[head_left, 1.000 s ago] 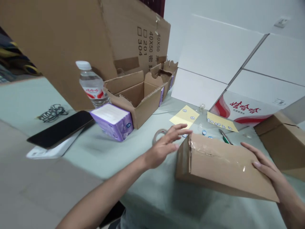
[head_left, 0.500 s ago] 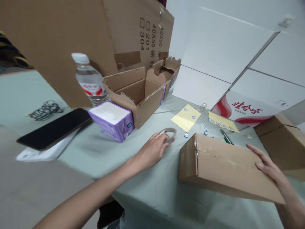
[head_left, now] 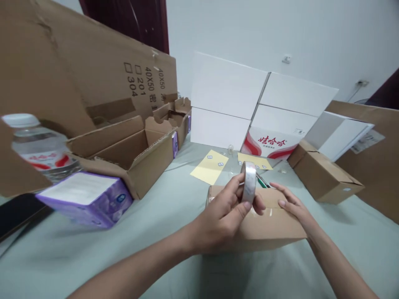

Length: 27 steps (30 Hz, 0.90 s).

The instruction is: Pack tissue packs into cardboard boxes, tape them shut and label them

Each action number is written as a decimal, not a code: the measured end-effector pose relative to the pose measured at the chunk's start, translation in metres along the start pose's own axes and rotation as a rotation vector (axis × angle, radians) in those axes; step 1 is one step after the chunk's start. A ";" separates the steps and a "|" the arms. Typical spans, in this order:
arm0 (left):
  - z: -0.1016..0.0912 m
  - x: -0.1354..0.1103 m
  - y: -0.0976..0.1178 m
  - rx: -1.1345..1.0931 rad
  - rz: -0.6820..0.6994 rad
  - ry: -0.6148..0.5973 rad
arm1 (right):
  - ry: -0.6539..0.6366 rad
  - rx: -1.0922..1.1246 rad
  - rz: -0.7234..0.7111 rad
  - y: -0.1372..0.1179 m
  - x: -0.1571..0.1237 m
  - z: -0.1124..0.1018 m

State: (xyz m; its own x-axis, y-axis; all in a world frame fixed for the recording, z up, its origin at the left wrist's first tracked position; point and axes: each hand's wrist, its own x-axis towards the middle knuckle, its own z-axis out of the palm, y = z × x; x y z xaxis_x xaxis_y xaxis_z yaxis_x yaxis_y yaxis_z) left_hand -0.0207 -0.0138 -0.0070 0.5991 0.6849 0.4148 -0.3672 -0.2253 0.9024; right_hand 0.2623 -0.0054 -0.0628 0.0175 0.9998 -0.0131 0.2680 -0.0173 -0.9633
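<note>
Left hand (head_left: 222,216) pinching a glossy tape roll (head_left: 249,182) upright above a taped cardboard box (head_left: 271,228), right hand (head_left: 297,211) spread on the box's right end, purple tissue pack (head_left: 93,203) left of the box, open-topped carton (head_left: 152,168) beyond on that side, brown inner walls showing

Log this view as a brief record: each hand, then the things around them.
Left hand: fingers hold a tape roll on edge, over a cardboard box; contact with the box unclear
Right hand: laid on the box's right part
Beyond box: pen, two yellow sheets
Left side: open carton, purple tissue pack, water bottle
Nearest hands: cardboard box
</note>
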 end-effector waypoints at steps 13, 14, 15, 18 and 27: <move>0.013 0.006 -0.009 0.492 -0.065 0.004 | 0.282 -0.705 -1.047 -0.071 -0.042 0.033; 0.013 0.007 -0.010 0.524 -0.059 0.000 | 0.274 -0.697 -1.029 -0.074 -0.046 0.042; 0.014 0.008 -0.011 0.567 -0.043 -0.013 | 0.263 -0.667 -0.980 -0.074 -0.047 0.052; 0.015 0.006 -0.015 0.718 0.052 -0.070 | 0.223 -0.507 -0.809 -0.069 -0.046 0.074; 0.009 0.003 -0.010 0.330 -0.107 0.403 | -0.050 0.026 -0.586 -0.084 -0.043 0.068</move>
State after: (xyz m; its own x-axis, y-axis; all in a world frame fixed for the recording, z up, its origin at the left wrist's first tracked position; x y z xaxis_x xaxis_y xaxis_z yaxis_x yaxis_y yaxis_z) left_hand -0.0087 -0.0152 -0.0139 0.2760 0.9135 0.2989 -0.0369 -0.3006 0.9530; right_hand 0.1736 -0.0461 0.0000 -0.1723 0.8417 0.5117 0.1953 0.5384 -0.8198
